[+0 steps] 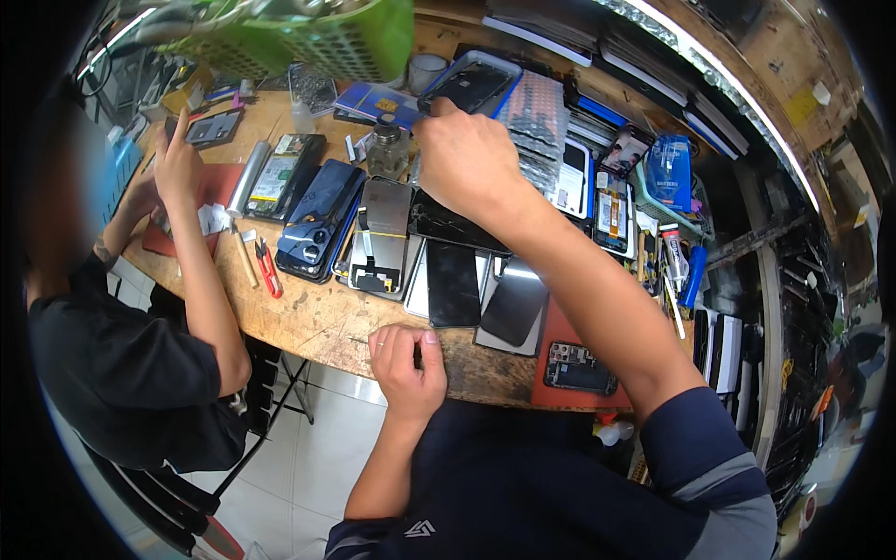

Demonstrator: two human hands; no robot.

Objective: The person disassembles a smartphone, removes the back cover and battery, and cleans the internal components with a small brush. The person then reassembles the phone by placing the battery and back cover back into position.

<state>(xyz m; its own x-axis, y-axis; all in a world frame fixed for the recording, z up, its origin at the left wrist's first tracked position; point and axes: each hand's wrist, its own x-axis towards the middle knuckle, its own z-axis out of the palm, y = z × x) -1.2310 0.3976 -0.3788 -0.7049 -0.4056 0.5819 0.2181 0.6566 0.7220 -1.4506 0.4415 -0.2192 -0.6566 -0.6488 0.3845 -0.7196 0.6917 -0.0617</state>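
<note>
My right hand [467, 154] reaches across the bench with its fingers curled; their tips, and anything in them, are hidden. Just beyond it lies a dark phone housing [474, 86] in a blue-edged tray. A glass bottle with a metal cap [386, 149] stands to the left of that hand. Under the forearm are a cracked black screen [453, 222] and a dark phone screen [453, 285]. My left hand [408, 369], a ring on one finger, rests loosely closed at the bench's front edge, with nothing showing in it.
A green basket [364, 42] hangs overhead. On the left sits a co-worker [140, 373], hand raised. Blue phones [322, 215], red-handled cutters [269, 269] and bubble-wrapped parts [532, 117] crowd the bench [313, 317]. An opened phone [579, 367] lies on a red mat at front right.
</note>
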